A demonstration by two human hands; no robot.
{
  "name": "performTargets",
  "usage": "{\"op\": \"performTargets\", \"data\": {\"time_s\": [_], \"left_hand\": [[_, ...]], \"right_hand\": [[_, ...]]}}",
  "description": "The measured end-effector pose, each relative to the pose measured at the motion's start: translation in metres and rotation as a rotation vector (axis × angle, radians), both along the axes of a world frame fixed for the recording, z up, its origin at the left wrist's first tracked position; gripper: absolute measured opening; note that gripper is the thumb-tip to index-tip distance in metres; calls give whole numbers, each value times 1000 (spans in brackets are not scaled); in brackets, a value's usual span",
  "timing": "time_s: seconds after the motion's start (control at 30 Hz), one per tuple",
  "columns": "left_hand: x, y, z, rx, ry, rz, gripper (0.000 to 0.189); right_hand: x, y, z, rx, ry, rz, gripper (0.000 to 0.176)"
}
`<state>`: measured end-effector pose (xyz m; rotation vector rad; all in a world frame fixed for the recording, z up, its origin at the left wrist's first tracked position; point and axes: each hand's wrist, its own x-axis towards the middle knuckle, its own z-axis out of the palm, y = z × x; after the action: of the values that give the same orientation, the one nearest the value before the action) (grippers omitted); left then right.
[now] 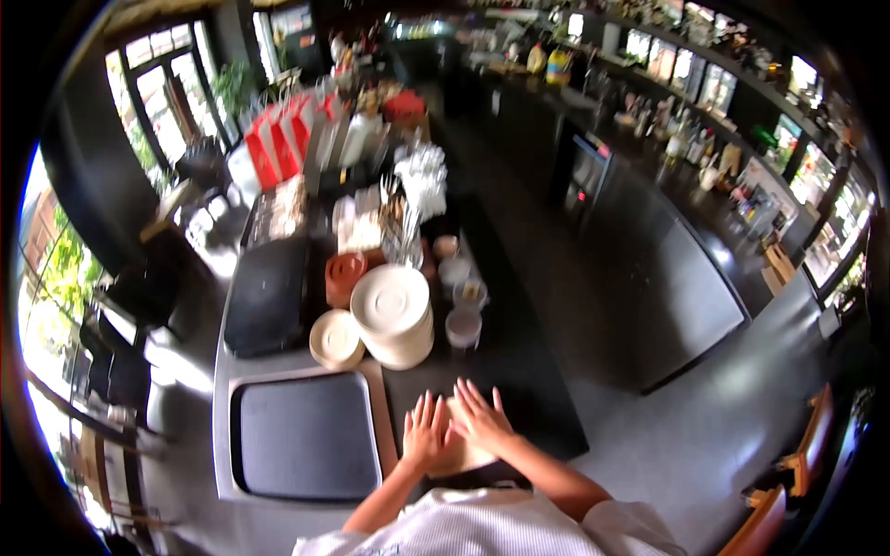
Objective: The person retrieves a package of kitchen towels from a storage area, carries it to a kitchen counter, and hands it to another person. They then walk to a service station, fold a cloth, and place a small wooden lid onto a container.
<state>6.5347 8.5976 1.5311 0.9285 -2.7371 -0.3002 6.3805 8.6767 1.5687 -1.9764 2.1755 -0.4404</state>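
Note:
At the near edge of the dark counter, a flat tan piece [461, 458], perhaps paper or a napkin, lies under my hands. My left hand [425, 432] rests on its left side, fingers stretched forward. Beside it my right hand [481, 423] lies flat with fingers spread, palm down, covering the upper part of the piece. The thumbs are close together. Neither hand grips anything visible. Just left of my hands is a black tray [306, 435] with a pale rim. Ahead stands a tall stack of cream plates [390, 301].
A small stack of saucers [336, 339] and a red-brown dish [346, 276] sit near the plates. Several cups [464, 326] line their right side. A black tray [267, 296] lies farther left. Cutlery [404, 236] and red-and-white bags [278, 139] stand farther back.

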Motion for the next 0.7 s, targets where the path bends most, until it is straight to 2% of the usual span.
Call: {"op": "performTargets", "data": {"time_s": [0.03,0.07,0.2,0.33,0.43,0.5,0.57,0.63,0.67,0.7], "left_hand": [[0,2,9,24,-4,-3,68],[0,2,10,27,-19,-13,68],[1,4,14,55,-31,7,68],[1,16,20,-66,-106,31,63],[-1,30,17,-106,64,-50,58],[5,39,-9,-81,81,-2,58],[11,44,40,194,58,-99,70],[9,37,6,106,151,-81,71],[8,37,-7,-77,56,-21,63],[9,38,2,-93,65,-22,62]], "right_hand": [[-8,0,-16,68,-7,-65,76],[-16,2,-10,173,51,-82,77],[-10,-2,-27,92,-7,-176,78],[17,3,9,-117,-55,-182,76],[26,14,-2,-215,-74,-117,70],[26,20,-26,-146,21,-117,67],[27,18,-21,-112,30,-119,64],[27,15,-23,-118,-1,-113,64],[27,14,-24,-104,-3,-114,64],[28,14,-24,-108,14,-114,64]]}}
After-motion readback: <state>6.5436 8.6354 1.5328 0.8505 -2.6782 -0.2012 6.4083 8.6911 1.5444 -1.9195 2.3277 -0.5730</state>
